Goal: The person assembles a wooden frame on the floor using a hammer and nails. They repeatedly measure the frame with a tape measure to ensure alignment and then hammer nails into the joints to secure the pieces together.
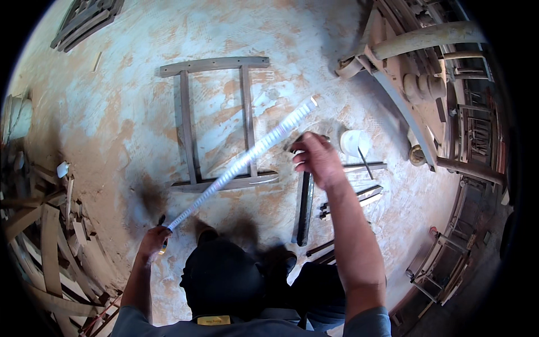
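Note:
My left hand [153, 242] is closed around a tape measure, low on the left. The pale tape blade [241, 163] is pulled out and runs slantwise up to the right, its free end above my right hand. My right hand [315, 157] has curled fingers, with a small dark thing partly showing at them; what it is I cannot make out. Under the blade on the floor lies a wooden frame [247, 121] of two long uprights joined by a crosspiece at each end. Just below my right hand is a dark bar [304, 216], partly hidden by it.
A white bucket [355, 142] with a dark stick stands to the right. Short dark wood strips [365, 197] lie below it. Scrap wood [50, 247] is piled at the left. A wooden structure with a curved edge [401, 106] rises at the right. More wood pieces [87, 25] lie far left.

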The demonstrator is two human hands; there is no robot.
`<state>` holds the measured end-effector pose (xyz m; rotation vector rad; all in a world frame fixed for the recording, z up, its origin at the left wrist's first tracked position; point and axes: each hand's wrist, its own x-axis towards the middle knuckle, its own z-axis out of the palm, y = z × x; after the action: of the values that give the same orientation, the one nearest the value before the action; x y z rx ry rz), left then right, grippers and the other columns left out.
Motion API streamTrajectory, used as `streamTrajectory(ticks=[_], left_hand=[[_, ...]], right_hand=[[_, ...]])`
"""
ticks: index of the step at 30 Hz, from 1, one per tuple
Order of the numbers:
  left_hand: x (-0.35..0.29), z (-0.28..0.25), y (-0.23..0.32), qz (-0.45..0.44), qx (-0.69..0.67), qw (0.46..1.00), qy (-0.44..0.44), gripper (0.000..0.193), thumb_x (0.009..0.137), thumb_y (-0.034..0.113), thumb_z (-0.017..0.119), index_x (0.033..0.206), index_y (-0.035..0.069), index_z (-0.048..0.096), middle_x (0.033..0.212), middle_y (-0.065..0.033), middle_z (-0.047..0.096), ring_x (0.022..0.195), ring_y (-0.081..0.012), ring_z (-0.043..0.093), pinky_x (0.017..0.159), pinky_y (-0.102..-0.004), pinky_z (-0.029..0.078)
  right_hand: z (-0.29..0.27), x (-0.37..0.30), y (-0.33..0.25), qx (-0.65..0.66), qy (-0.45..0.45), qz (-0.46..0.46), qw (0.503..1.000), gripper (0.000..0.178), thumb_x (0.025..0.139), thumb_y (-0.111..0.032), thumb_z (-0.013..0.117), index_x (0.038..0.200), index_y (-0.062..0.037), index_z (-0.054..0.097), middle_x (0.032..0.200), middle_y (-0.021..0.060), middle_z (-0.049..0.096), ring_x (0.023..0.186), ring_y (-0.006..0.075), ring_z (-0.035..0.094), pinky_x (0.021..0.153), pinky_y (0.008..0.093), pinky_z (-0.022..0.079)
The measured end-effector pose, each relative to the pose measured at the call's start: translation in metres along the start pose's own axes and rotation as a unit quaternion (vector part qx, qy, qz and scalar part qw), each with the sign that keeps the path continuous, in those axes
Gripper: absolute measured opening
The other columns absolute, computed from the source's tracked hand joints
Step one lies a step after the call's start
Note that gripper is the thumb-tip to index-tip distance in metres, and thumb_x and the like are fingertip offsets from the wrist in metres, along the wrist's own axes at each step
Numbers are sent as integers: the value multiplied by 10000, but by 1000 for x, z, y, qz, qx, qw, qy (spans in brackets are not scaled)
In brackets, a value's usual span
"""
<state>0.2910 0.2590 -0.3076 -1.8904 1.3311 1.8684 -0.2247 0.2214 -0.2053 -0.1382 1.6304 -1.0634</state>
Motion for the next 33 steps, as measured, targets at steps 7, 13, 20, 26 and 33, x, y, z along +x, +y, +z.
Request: streamTrajectory(ticks=[7, 13, 20, 26, 33], left_hand=[[29, 10, 46, -13, -60, 994, 89, 263, 888, 238, 584, 834, 0, 683, 667, -30, 597, 602, -98, 537, 565, -274, 424], [45, 0, 45, -20, -57, 993, 105, 276, 873, 248, 586, 841, -9, 681, 679, -45, 616, 601, -118, 559, 567, -283, 441], [44, 7, 63, -25, -61, 993, 96, 297, 881, 271, 586, 858, -11, 676, 680, -51, 613, 586, -128, 566, 545, -293, 447], [43, 10, 60, -17, -42, 995, 90, 311, 876, 296, 587, 907, 0, 679, 691, -65, 617, 586, -145, 577, 543, -309, 458], [44, 6, 63, -25, 26, 991, 130, 286, 880, 273, 576, 888, 4, 672, 689, -68, 614, 587, -148, 576, 523, -321, 450]], right_hand=[[15, -20, 41, -49, -58, 49, 996, 600, 950, -281, 613, 1378, 60, 368, 941, 103, 624, 665, 139, 603, 549, 269, 513], [-7, -29, 70, -33, -52, 74, 995, 568, 961, -268, 593, 1384, 36, 366, 945, 117, 629, 684, 162, 623, 561, 285, 529], [-23, -41, 83, -29, -36, 93, 995, 569, 963, -272, 588, 1386, 38, 367, 951, 115, 626, 686, 158, 620, 564, 282, 532], [-23, -45, 93, -33, -27, 88, 995, 550, 964, -276, 584, 1370, 40, 389, 954, 116, 629, 684, 155, 615, 560, 281, 527], [-37, -44, 115, 7, -25, 84, 996, 582, 948, -303, 622, 1367, 31, 394, 949, 124, 648, 649, 155, 626, 520, 271, 527]])
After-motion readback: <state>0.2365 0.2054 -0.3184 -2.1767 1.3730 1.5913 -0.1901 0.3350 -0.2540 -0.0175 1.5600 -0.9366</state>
